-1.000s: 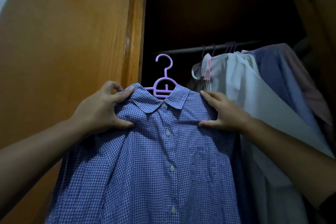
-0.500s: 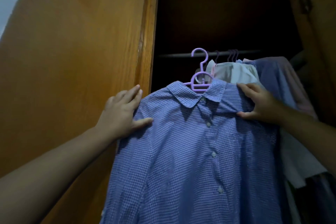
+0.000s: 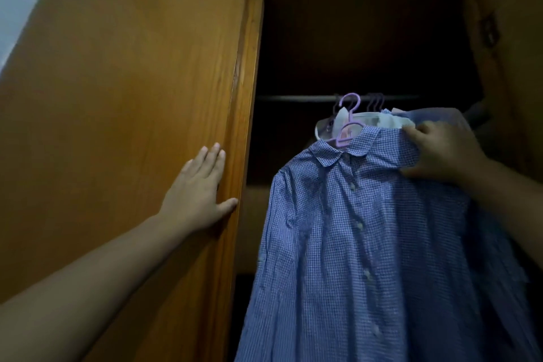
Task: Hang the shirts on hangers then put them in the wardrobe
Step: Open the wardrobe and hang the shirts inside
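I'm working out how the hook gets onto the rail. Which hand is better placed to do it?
Right. The right hand grips the checked shirt at the shoulder, just below the rail, with the purple hanger hook near it. The left hand rests flat on the wardrobe door, away from the shirt.

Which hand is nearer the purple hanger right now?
Right. The right hand grips the blue checked shirt at its shoulder, just right of the purple hanger. The left hand rests flat on the wardrobe door, well off to the left.
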A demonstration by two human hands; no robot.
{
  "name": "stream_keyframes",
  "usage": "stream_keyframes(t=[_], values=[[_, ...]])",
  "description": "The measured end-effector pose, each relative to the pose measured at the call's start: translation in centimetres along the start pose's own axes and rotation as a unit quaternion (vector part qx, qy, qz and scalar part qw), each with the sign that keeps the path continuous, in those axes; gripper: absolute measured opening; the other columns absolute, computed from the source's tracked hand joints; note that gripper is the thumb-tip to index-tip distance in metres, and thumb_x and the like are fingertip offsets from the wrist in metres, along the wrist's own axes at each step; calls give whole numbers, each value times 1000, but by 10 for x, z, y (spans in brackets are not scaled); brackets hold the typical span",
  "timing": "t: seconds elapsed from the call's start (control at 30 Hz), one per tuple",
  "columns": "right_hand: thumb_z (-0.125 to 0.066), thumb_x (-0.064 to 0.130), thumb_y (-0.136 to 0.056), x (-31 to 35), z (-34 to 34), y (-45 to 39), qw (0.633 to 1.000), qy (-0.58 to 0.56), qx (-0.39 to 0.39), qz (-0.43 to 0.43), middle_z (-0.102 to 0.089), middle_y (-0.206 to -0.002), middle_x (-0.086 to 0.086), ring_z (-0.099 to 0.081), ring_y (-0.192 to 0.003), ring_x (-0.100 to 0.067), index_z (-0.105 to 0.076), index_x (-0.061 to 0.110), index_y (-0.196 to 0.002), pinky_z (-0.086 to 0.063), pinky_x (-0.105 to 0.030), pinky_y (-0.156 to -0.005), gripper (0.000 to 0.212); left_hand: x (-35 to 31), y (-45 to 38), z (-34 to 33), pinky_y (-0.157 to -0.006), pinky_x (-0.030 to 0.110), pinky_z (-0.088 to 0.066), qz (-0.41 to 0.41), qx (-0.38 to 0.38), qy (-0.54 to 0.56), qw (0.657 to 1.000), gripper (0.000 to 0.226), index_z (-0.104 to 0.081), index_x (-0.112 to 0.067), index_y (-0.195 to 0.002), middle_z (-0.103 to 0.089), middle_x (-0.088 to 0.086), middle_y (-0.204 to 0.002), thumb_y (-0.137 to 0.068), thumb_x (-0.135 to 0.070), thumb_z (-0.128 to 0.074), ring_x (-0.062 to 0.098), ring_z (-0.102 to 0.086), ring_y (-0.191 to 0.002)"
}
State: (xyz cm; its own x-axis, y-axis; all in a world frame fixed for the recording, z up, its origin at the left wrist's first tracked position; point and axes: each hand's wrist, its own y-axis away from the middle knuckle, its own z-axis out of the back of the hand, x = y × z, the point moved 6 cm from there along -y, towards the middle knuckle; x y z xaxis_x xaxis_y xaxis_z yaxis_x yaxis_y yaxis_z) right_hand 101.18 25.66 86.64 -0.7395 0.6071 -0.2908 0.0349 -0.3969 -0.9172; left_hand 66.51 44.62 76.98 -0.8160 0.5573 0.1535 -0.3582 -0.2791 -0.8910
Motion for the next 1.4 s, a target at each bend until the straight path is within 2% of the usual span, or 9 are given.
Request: stream_keyframes(t=[0.17,0.33,0.5,0.6,0.67,0.8,0.9,1.03,1.4], values=[[-61,69,-72,32,1,-18,997,45,29,-48,-40,-143,-2,-41,-126,-25,-23,18,-147,-50,-33,-79,98,-6,-2,-9,-115,31,10,25,-23,37,999,102,25,-13,-145,35,1,-148,-88,-68,-39,18,25,-143],[-63,67,-71,56,-4,-40,997,45,-1,-61,-49,-136,-5,-48,-120,-27,-36,14,-139,-49,-37,-82,90,-4,-3,-16,-115,31,13,26,-62,63,996,104,29,-19,-138,35,0,-148,-85,-69,-45,15,30,-139],[-68,61,-73,69,-9,-65,996,39,-5,-76,-52,-129,-9,-49,-117,-28,-43,9,-130,-48,-36,-79,81,-4,-1,-17,-116,30,5,1,-119,109,987,107,10,-19,-146,17,-5,-154,-70,-81,-35,11,19,-143],[-67,59,-75,77,-15,-80,995,54,-1,-81,-53,-125,-9,-49,-114,-27,-46,10,-127,-46,-36,-80,75,-4,1,-16,-114,28,1,-3,-144,125,982,110,-3,-15,-150,5,-5,-158,-74,-70,-62,8,13,-143],[-65,57,-78,83,-20,-89,995,61,3,-77,-55,-121,-9,-50,-111,-27,-50,11,-124,-45,-35,-81,68,-4,3,-17,-114,28,-1,-3,-156,126,980,108,-6,-14,-151,3,-6,-158,-75,-62,-67,7,11,-142],[-61,49,-84,92,-28,-106,995,72,-2,-67,-57,-118,-9,-51,-108,-28,-54,12,-120,-41,-35,-80,52,-1,1,-20,-112,34,-10,-5,-170,117,978,109,-13,-14,-151,-4,-7,-157,-67,-77,-45,7,3,-143],[-60,51,-84,93,-35,-120,995,68,-4,-67,-57,-120,-10,-51,-110,-28,-54,11,-121,-42,-36,-84,54,1,1,-22,-111,39,-16,-6,-182,105,978,107,-19,-12,-151,-9,-5,-158,-68,-77,-38,11,-3,-144],[-60,57,-82,93,-47,-137,995,63,-9,-70,-57,-119,-9,-51,-108,-28,-56,13,-119,-43,-37,-86,58,0,1,-23,-106,44,-26,-16,-200,83,976,99,-32,-4,-147,-27,7,-155,-74,-70,-43,19,-17,-142],[-58,50,-87,84,-76,-164,994,58,-22,-85,-54,-125,-11,-48,-112,-29,-51,8,-127,-41,-36,-85,58,-3,0,-21,-101,45,-27,-25,-225,50,973,95,-38,-1,-143,-33,9,-150,-75,-66,-46,23,-22,-138]])
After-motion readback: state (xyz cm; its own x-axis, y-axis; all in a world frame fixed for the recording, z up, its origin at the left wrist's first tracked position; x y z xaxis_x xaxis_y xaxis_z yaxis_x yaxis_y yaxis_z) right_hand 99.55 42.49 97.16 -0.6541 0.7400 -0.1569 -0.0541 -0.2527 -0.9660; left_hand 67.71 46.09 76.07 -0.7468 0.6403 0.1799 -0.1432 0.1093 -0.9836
